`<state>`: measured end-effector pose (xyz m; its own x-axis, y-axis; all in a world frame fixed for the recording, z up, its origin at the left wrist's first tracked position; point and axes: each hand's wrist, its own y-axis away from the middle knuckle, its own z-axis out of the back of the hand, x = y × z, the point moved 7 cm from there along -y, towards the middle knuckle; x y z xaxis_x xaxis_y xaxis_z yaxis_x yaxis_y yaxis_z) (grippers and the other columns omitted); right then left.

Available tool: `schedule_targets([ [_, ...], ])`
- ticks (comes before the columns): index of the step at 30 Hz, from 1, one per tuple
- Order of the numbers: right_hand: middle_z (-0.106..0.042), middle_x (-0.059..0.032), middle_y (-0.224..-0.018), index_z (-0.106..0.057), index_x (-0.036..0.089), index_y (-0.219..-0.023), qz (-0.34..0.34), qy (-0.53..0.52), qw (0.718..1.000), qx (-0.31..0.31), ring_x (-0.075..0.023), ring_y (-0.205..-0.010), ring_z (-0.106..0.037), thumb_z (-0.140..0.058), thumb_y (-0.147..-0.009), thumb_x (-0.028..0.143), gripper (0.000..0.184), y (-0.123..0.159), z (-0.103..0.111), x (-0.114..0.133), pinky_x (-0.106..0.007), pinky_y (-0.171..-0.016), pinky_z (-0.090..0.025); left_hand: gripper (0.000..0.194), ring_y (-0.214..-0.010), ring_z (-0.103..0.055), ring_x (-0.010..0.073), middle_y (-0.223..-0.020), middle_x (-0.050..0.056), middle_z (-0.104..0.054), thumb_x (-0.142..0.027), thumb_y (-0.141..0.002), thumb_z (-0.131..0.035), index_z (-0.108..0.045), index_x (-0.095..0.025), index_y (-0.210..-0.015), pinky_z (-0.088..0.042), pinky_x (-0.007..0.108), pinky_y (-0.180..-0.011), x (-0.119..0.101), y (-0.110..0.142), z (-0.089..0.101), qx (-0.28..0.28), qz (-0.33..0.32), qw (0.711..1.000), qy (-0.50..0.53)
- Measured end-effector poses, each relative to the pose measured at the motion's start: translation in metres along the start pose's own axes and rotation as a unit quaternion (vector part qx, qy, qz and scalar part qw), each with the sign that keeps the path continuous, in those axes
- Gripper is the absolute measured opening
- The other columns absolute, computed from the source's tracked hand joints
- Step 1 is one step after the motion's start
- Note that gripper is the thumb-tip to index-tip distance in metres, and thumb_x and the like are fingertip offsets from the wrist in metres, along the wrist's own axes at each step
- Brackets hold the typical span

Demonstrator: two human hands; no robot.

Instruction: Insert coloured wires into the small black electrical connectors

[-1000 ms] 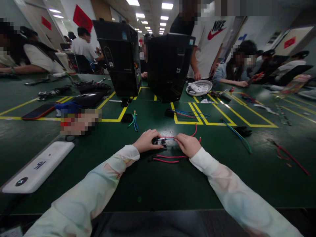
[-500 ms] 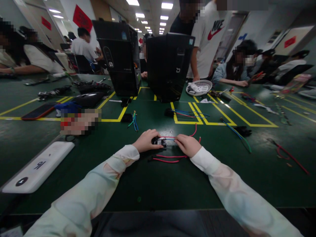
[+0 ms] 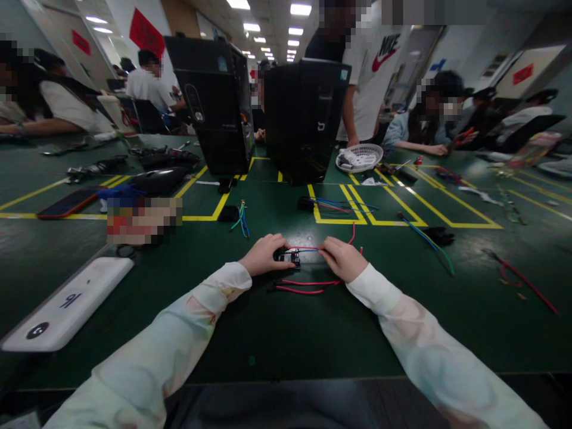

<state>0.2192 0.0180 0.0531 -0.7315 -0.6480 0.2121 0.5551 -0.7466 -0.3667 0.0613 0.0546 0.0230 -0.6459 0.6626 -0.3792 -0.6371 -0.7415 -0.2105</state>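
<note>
Between thumb and fingers, my left hand (image 3: 267,255) grips a small black plastic part (image 3: 289,258) low over the green table. From that part a blue wire (image 3: 310,250) and a red wire (image 3: 304,247) run to the right. My right hand (image 3: 343,260) pinches the blue wire with thumb and fingertips; whether the red one is also pinched I cannot tell. Red wire also shows beyond the right fingers, curving upward. Closer to me, two red wires (image 3: 298,292) with dark ends lie on the table, one reaching under my right hand.
Two black computer towers (image 3: 308,119) stand at the back. Several coloured wire bundles (image 3: 429,241) lie to the right and ahead. A white power strip-like case (image 3: 71,304) and a phone (image 3: 71,201) are on the left. A white basket (image 3: 360,158) sits near a standing person.
My right hand has shifted slightly to the right along the wire, leaving a little more of it showing. My left hand keeps its hold on the black part.
</note>
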Motion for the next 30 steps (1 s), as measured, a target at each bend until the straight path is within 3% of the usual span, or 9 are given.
schedule_targets([
  [4,-0.058,-0.0043,-0.081,-0.052,0.019,-0.082,-0.013,0.008,0.999,0.047,-0.014,-0.074,-0.054,-0.039,-0.088,0.022,0.015,0.0013,-0.0077,-0.0031,-0.023,-0.065,-0.038,0.044,-0.089,-0.048,0.0211,-0.096,0.003,-0.054,-0.057,-0.071,-0.058,-0.056,-0.02,-0.095,-0.037,0.033,-0.078,-0.0005,0.0003,0.0,0.0,-0.004,1.0,0.003],
  [9,-0.06,-0.0058,-0.083,-0.054,0.018,-0.085,-0.013,0.036,0.999,0.002,-0.0141,-0.075,-0.055,-0.034,-0.091,0.027,0.023,0.0017,0.0,-0.0018,-0.023,-0.066,-0.037,0.044,-0.089,-0.048,0.0212,-0.096,0.004,-0.054,-0.057,-0.07,-0.059,-0.056,-0.02,-0.094,-0.038,0.032,-0.077,-0.0003,0.0005,0.0006,-0.004,-0.002,1.0,0.0],
  [14,-0.063,-0.0032,-0.084,-0.056,0.02,-0.085,-0.029,0.08,0.995,0.053,-0.0133,-0.074,-0.057,-0.038,-0.09,0.028,0.02,0.0025,-0.0033,-0.0025,-0.022,-0.059,-0.033,0.044,-0.089,-0.048,0.0212,-0.096,0.004,-0.054,-0.057,-0.071,-0.059,-0.056,-0.02,-0.095,-0.038,0.033,-0.077,-0.0009,0.0002,0.0012,-0.002,0.002,1.0,0.003],
  [18,-0.064,-0.0032,-0.087,-0.056,0.02,-0.088,-0.036,0.097,0.994,0.032,-0.013,-0.076,-0.057,-0.035,-0.091,0.03,0.024,0.0026,0.001,-0.0015,-0.022,-0.06,-0.032,0.044,-0.089,-0.048,0.0215,-0.097,0.004,-0.054,-0.057,-0.07,-0.059,-0.056,-0.02,-0.094,-0.038,0.033,-0.077,-0.0011,0.0001,0.0014,0.0,0.003,1.0,0.003],
  [22,-0.064,-0.0017,-0.086,-0.056,0.021,-0.087,-0.041,0.104,0.991,0.07,-0.0125,-0.075,-0.058,-0.038,-0.09,0.029,0.02,0.003,-0.0045,-0.0019,-0.022,-0.057,-0.03,0.044,-0.089,-0.048,0.0214,-0.096,0.004,-0.054,-0.057,-0.07,-0.059,-0.056,-0.02,-0.095,-0.038,0.033,-0.077,-0.0001,0.0001,0.0008,0.0,0.001,1.0,0.002],
  [26,-0.064,-0.0022,-0.088,-0.056,0.021,-0.088,-0.037,0.118,0.991,0.045,-0.0126,-0.076,-0.057,-0.035,-0.091,0.03,0.023,0.0022,-0.0001,-0.0013,-0.022,-0.058,-0.03,0.044,-0.089,-0.048,0.0212,-0.097,0.004,-0.054,-0.057,-0.07,-0.059,-0.056,-0.02,-0.094,-0.038,0.033,-0.077,0.0004,-0.0001,0.0002,0.0,-0.003,1.0,0.0],
  [30,-0.063,-0.0013,-0.085,-0.056,0.021,-0.086,-0.029,0.121,0.991,0.057,-0.0125,-0.075,-0.057,-0.036,-0.091,0.03,0.023,0.0023,-0.0016,-0.0006,-0.022,-0.057,-0.029,0.044,-0.09,-0.048,0.0215,-0.098,0.004,-0.054,-0.057,-0.07,-0.058,-0.056,-0.02,-0.095,-0.038,0.033,-0.077,-0.0003,0.0001,0.0005,-0.001,-0.002,1.0,0.0],
])
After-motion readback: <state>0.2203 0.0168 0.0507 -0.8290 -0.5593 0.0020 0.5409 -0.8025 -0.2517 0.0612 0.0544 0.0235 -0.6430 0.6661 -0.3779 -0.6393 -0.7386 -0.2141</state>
